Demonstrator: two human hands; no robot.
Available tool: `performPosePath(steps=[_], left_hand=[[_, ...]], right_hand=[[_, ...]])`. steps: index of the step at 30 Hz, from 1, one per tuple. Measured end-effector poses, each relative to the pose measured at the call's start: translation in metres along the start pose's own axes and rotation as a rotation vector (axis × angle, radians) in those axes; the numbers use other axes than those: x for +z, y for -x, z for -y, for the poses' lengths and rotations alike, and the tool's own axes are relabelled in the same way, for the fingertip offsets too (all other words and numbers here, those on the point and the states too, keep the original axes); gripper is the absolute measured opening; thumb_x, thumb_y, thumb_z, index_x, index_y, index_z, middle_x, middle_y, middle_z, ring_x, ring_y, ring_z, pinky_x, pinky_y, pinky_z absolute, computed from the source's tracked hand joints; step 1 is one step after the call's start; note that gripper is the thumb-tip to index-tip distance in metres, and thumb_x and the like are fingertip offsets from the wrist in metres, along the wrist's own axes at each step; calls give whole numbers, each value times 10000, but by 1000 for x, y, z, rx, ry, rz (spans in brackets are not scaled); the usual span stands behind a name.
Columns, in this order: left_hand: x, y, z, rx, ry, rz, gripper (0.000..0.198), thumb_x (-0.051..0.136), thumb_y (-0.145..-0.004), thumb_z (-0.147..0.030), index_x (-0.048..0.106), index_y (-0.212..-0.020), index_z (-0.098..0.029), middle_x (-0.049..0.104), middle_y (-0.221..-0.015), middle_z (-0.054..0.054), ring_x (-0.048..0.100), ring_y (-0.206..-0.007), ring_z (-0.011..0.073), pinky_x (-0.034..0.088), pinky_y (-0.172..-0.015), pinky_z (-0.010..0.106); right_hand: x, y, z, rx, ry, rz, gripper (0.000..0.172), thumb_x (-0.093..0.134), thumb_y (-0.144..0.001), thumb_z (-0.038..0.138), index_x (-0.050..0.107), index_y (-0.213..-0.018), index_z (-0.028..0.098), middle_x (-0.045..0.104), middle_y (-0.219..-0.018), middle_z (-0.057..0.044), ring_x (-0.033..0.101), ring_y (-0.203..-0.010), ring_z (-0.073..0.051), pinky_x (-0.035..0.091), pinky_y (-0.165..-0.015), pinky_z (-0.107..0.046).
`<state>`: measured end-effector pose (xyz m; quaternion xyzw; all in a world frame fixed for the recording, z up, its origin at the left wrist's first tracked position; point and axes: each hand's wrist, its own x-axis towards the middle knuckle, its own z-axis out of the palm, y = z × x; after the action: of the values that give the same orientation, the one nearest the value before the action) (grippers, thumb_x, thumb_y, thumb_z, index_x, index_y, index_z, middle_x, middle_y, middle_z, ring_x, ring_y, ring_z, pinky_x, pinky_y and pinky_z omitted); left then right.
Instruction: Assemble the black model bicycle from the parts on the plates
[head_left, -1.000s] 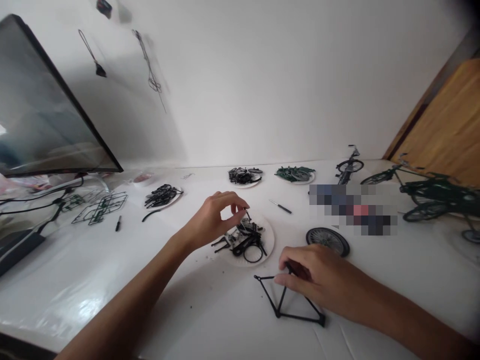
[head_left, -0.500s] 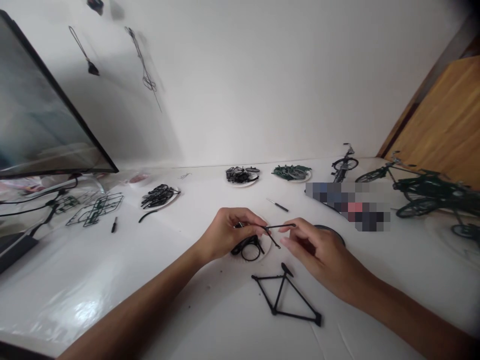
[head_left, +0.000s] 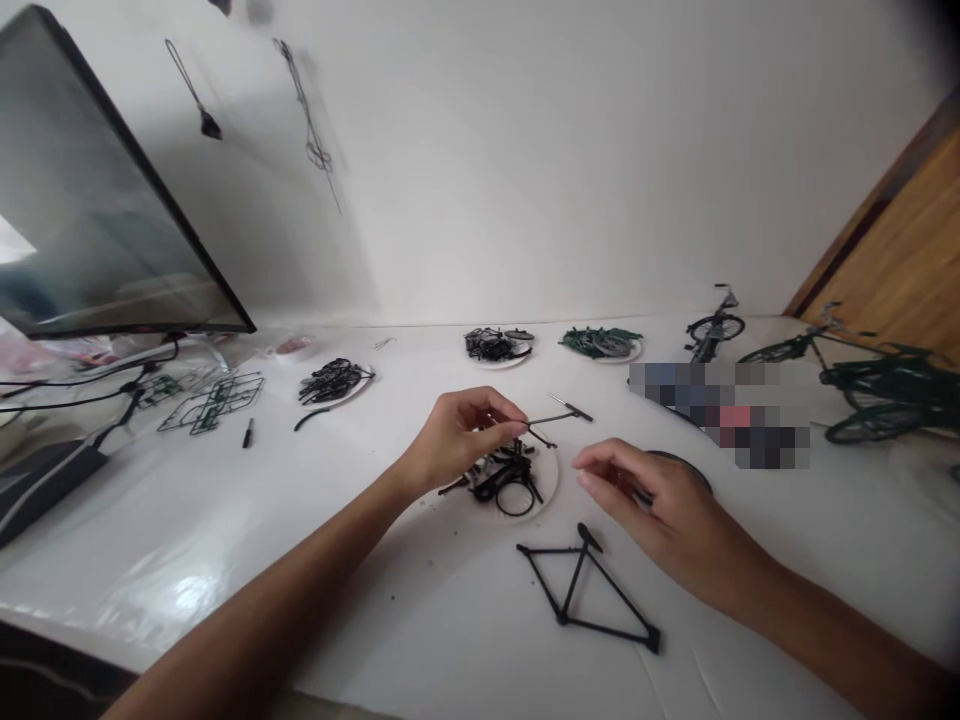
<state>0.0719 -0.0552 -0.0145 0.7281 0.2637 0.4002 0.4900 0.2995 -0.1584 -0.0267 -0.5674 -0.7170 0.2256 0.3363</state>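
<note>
Four white plates sit on the desk [head_left: 300, 540], each heaped with small model parts. On the nearest plate [head_left: 552, 478], just ahead of the hands, lies a tangle of black pieces with a thin black ring [head_left: 515, 498] at its front edge. A second plate [head_left: 361, 384], farther off to the left, carries a pile of black strips. At the back of the desk a third plate [head_left: 501, 363] holds more black bits, and beside it a fourth plate [head_left: 628, 355] is filled with green parts and some grey ones.

The left hand [head_left: 461, 440] hovers over the nearest plate, its grip clamped between thumb and fingertips on one end of a thin black rod [head_left: 551, 420]. The rod points right, raised clear of the plate, and ends in a short crosspiece. The right hand [head_left: 667, 510] hangs just right of that plate with its grip apart, fingers loosely curled and holding nothing. The rim of a dark wheel [head_left: 675, 457] shows just behind it.

A black bicycle frame [head_left: 574, 585] lies flat on the desk in front of the nearest plate, between the two forearms and touched by neither hand. A green parts sprue [head_left: 210, 400] lies far left below a monitor [head_left: 97, 220], and finished model bicycles [head_left: 877, 380] stand at the far right.
</note>
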Motion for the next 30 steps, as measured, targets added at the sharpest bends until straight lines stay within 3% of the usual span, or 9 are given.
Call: performPosePath(steps=[5, 10, 15, 19, 23, 30], left_hand=[[3, 2, -3, -8, -12, 14, 179, 749, -848, -284, 677, -897, -127, 671, -835, 53, 590, -725, 120, 488, -656, 258], [12, 6, -6, -16, -41, 106, 136, 737, -847, -248, 700, -889, -124, 696, -863, 69, 602, -739, 130, 492, -683, 272], [16, 8, -8, -25, -32, 153, 121, 725, -850, -235, 694, -876, -121, 706, -900, 80, 620, -788, 144, 498, -733, 282], [16, 8, -9, -51, -22, 172, 137, 743, -843, -248, 709, -872, -118, 711, -874, 75, 623, -780, 141, 495, -723, 268], [17, 8, -8, -68, -29, 170, 141, 756, -838, -253, 736, -878, -120, 723, -850, 70, 630, -771, 141, 493, -715, 259], [26, 10, -9, -43, -162, 80, 106, 755, -850, -256, 746, -851, -150, 743, -845, 36, 627, -770, 135, 477, -718, 252]], right_hand=[[-1, 0, 1, -27, 32, 2, 181, 521, -982, 432, 614, -994, 278, 677, -913, -1, 603, -794, -174, 468, -682, -307], [0, 0, 3, -35, 8, -38, 151, 554, -959, 404, 614, -992, 269, 693, -932, -11, 620, -814, -178, 489, -730, -320], [2, -4, 2, -29, 22, -130, 165, 592, -932, 388, 626, -1024, 255, 700, -896, -21, 622, -771, -178, 495, -692, -312], [1, -5, -2, -117, 54, -72, 98, 584, -932, 319, 633, -891, 245, 656, -829, 3, 578, -703, -147, 469, -648, -283], [1, -6, -4, -126, 68, -41, 70, 603, -902, 282, 630, -851, 242, 644, -821, 10, 555, -675, -137, 448, -603, -272], [4, -5, -4, 24, 4, -4, 90, 661, -856, 340, 656, -845, 252, 683, -802, 11, 577, -684, -152, 482, -638, -285]])
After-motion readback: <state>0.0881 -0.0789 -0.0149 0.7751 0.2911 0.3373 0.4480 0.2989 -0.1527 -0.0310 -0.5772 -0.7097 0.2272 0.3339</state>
